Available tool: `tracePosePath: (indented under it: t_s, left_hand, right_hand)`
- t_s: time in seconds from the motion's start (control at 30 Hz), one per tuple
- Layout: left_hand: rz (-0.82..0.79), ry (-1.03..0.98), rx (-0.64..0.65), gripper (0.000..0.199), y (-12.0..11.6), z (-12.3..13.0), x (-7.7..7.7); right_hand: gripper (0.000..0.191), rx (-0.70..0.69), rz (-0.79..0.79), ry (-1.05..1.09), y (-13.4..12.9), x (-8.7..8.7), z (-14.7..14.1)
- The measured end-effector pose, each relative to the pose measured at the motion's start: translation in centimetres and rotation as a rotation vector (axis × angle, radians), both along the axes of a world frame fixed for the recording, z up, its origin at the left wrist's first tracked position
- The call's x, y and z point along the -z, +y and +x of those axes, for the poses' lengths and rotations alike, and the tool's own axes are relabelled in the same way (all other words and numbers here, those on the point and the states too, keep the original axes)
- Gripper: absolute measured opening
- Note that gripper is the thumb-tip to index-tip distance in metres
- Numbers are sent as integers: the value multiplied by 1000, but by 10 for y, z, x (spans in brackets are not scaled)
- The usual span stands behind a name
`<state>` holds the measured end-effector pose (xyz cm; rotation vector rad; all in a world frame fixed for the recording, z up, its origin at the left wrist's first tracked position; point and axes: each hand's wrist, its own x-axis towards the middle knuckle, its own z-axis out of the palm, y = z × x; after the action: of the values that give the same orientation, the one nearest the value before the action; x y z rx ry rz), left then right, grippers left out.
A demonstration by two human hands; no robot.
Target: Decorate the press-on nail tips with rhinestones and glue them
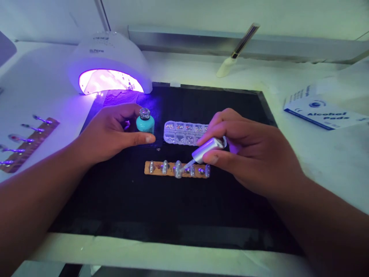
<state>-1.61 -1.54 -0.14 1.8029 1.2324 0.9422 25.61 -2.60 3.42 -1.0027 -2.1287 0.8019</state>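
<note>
My left hand [117,129] holds an uncapped turquoise nail polish bottle [145,122] upright between thumb and fingers. The silver-capped nail polish brush [208,150] is pinched in my right hand [245,150], slanting down to the left. Its tip touches or nearly touches the middle press-on nail [178,169], a glossy silver-grey one. Several such nails are fixed in a row on a wooden strip [147,169] that lies on the black mat. Just behind, a clear divided case [184,132] of small rhinestones is partly covered by my right hand.
A white nail lamp [115,50] glows purple at the back left. Another wooden strip with nails [27,144] lies at the far left. A brush [238,50] stands at the back, and an alcohol pads box [325,105] is at the right. Black mat [161,207] covers the middle.
</note>
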Motion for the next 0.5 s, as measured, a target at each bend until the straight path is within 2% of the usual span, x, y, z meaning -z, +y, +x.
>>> tracePosePath:
  t_s: [0.17,0.33,0.5]
  left_hand:
    - [7,2,2,22,0,0,0]
    - [-2,3,0,24,1,1,0]
    - [4,-7,13,23,1,0,-1]
  right_hand:
    - [31,-18,-67,38,-3,-1,-1]
    - [23,-112,-30,11,0,2,-1]
    - [29,-60,-8,-17,3,3,0]
